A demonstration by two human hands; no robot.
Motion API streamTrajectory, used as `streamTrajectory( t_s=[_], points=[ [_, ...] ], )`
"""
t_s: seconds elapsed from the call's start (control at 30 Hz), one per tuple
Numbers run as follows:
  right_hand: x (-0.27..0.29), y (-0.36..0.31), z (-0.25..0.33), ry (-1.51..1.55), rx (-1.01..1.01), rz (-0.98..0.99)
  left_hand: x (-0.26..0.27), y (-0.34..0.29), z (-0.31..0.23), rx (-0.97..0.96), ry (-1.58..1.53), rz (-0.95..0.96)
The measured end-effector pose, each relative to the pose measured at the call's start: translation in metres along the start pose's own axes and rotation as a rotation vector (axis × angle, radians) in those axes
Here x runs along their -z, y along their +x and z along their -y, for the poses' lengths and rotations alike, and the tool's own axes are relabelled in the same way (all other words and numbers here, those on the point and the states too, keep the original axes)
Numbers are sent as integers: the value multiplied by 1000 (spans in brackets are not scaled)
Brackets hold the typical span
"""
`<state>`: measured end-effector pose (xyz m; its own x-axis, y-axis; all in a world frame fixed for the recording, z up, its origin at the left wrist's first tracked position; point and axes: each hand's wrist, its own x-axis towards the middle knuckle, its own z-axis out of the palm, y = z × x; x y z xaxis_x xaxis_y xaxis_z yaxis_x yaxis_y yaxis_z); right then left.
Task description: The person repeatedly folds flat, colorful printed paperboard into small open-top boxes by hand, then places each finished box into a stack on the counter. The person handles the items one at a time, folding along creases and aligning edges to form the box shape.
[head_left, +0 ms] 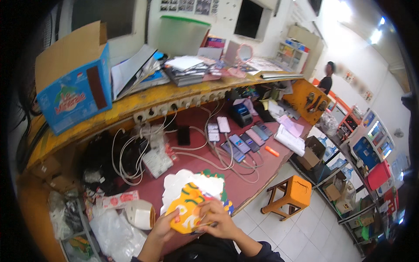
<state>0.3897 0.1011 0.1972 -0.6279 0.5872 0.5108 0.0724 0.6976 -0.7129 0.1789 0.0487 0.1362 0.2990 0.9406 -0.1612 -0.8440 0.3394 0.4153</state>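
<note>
At the table's near edge, my left hand (163, 227) grips the left side of a flat yellow cut-out piece (188, 203) with green, white and red shapes, its thumb on the face. My right hand (221, 223) is bent over the right part of that piece, fingertips pinched together against its surface. Something small and thin seems to be between them, too blurred to name. Beneath and behind lies a white scalloped-edge sheet (173, 182), with a green-edged piece (224, 190) beside it. A bit of blue shows near my right hand.
Several phones (239, 143) with white charging cables (205, 153) lie on the red tabletop (196, 163). An orange marker-like stick (272, 151) is near its right edge. A yellow stool (290, 196) stands on the tiled floor. Plastic bags (115, 231) and a white container (140, 214) sit at left.
</note>
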Motion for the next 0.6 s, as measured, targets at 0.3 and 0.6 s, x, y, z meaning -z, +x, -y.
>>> streamTrajectory(
  t_s=[0.3,0.6],
  points=[
    [-47,1,0,67,-230,-863,-57,-7,34,-379,98,-309],
    [-33,3,6,528,-185,-289,-13,-14,11,-153,78,150]
  ],
)
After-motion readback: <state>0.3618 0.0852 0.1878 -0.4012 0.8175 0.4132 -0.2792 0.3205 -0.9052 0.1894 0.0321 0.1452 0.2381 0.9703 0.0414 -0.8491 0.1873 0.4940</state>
